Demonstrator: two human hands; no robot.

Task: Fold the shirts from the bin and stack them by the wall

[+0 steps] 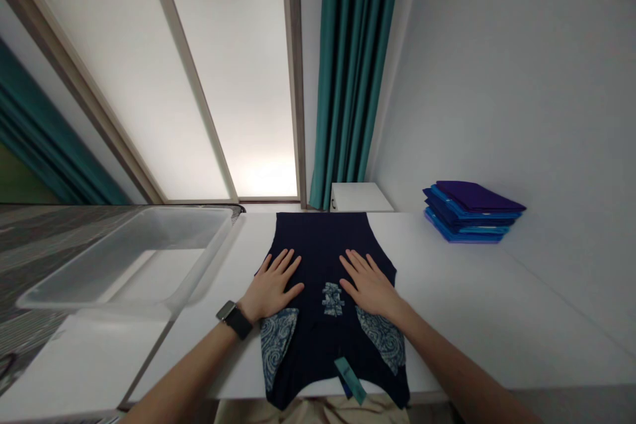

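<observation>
A dark navy sleeveless garment point(318, 245) lies spread flat on the white table, its lower end reaching the near edge by my lap. Blue swirl-patterned panels mark both its sides, and a small patterned patch point(332, 299) sits at its middle. A teal tag point(350, 380) hangs at the near end. My left hand point(272, 285) rests flat on the garment's left side, fingers spread, with a dark watch on that wrist. On the right side my right hand point(368, 283) lies palm down, fingers apart. Neither hand grips anything.
At the far right of the table stands a stack of folded purple and blue fabric point(472, 212). A translucent plastic bin point(199, 278) stands to the left. Beyond the table are a small white cabinet point(362, 197), a teal curtain point(356, 79) and frosted panels.
</observation>
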